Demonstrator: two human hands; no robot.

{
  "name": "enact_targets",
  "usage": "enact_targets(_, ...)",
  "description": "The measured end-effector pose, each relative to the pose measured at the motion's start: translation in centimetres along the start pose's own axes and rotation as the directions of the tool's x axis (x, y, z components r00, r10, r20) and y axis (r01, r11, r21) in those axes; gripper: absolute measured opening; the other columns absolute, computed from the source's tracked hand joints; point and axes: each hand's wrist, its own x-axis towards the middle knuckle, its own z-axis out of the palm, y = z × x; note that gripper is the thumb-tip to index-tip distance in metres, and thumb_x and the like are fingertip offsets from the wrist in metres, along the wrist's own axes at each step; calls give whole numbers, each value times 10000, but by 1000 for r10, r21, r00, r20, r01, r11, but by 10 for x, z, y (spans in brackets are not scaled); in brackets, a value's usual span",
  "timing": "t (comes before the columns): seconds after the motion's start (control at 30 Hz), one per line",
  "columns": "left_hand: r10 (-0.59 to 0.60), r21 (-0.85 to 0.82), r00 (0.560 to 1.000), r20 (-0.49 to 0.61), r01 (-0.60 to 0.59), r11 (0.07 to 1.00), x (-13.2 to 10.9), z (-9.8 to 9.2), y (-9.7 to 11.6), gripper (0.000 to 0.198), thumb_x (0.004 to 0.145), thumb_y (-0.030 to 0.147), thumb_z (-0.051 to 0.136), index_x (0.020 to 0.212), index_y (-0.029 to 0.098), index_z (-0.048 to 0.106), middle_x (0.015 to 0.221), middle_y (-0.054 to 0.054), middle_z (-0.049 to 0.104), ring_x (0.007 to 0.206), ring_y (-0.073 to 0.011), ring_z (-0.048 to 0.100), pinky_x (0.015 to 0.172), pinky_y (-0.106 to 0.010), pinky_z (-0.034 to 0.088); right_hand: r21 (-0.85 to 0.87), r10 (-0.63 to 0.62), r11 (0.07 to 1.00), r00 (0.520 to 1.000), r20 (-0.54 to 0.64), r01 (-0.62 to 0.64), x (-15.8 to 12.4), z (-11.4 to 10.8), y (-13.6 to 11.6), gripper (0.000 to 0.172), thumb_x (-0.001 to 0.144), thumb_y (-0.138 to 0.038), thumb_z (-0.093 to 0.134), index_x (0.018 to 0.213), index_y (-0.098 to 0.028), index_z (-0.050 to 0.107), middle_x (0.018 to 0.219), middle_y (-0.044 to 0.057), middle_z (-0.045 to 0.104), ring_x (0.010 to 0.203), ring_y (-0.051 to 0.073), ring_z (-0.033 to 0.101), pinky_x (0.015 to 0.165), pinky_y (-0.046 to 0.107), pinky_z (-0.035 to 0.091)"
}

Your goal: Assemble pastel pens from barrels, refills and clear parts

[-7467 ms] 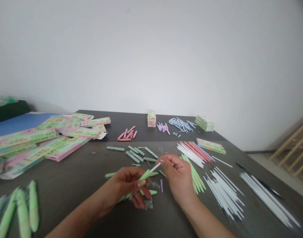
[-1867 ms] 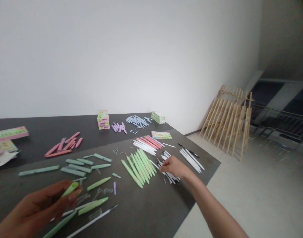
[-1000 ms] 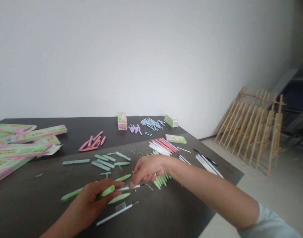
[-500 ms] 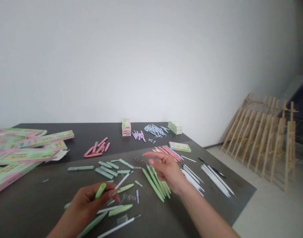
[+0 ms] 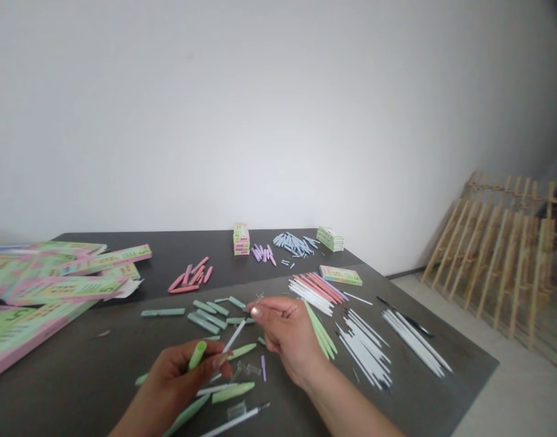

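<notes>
My left hand (image 5: pixel 171 379) is closed around a light green pen barrel (image 5: pixel 197 355), its round end pointing up. The same fingers pinch a white pen refill (image 5: pixel 234 337) that slants up to the right. At the refill's dark upper end, the thumb and index finger of my right hand (image 5: pixel 291 337) are pinched together. Under and around my left hand lie light green pen pieces (image 5: pixel 233 391), small clear plastic parts (image 5: pixel 236 410) and another white refill (image 5: pixel 237 421). A row of light green barrels (image 5: pixel 322 332) lies partly hidden behind my right hand.
Dull green caps (image 5: pixel 205 320) and pink pen parts (image 5: pixel 189 278) lie beyond my hands. Several white refills (image 5: pixel 364 352) spread to the right, near coral barrels (image 5: pixel 326 288). Flat cartons (image 5: pixel 68 285) pile up at left; small boxes (image 5: pixel 242 240) stand at the back. Wooden easels (image 5: pixel 501 261) lean by the wall.
My right hand has moved left and down from above the green barrels to the refill's tip, its fingers now pinched. The left hand keeps its hold. The view has shifted slightly left.
</notes>
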Motion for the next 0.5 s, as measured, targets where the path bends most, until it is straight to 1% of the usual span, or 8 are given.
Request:
enact_targets(0.07,-6,-6,1000,-5,6,1000,0,0,0,382,670,536,607,592,168,671,515,-6,595,511,-138,491,475,-207,346,-88,-68,994,998,13,69,1,2,0,256,692,-391,698,754,-143,711,424,-81,351,382,34,212,372,206,139)
enact_targets(0.13,2,-16,1000,-19,-2,1000,0,-1,-1,383,677,532,605,587,165,663,540,-9,610,521,-136,496,479,-206,346,-209,-146,966,988,40,151,2,2,-2,215,719,-354,676,772,-150,716,438,-82,315,419,44,216,409,212,152)
enact_targets(0.2,17,-28,999,-32,-18,999,0,-1,-2,377,687,521,603,581,163,658,560,-10,615,526,-132,493,480,-205,343,-299,-191,932,979,73,204,3,1,-4,176,730,-316,662,771,-154,719,440,-87,270,439,51,207,434,218,160)
enact_targets(0.27,23,-38,999,-47,-24,999,0,-2,-3,359,688,506,613,593,163,662,556,-4,606,515,-123,475,473,-204,332,-329,-188,921,977,98,210,4,1,-5,166,727,-302,658,752,-148,716,438,-90,255,439,52,200,438,221,161)
enact_targets(0.33,14,-42,998,-60,-17,999,0,-2,-3,342,688,492,623,610,162,670,533,3,586,496,-114,449,466,-205,322,-330,-159,923,978,134,195,5,1,-6,179,731,-307,651,758,-143,717,439,-90,259,436,53,199,434,221,155)
enact_targets(0.43,5,-51,999,-52,-8,999,0,-1,-3,338,693,479,623,601,157,669,497,8,553,480,-110,424,470,-212,325,-346,-110,923,976,188,170,4,3,-7,211,732,-320,657,854,-161,723,446,-93,239,439,56,191,436,219,148)
enact_targets(0.5,10,-65,999,-43,-13,998,0,0,-4,340,693,478,622,599,154,665,512,1,558,500,-119,440,491,-220,345,-347,-86,926,977,196,151,2,5,-6,226,735,-337,659,880,-176,725,446,-90,244,443,60,202,438,217,156)
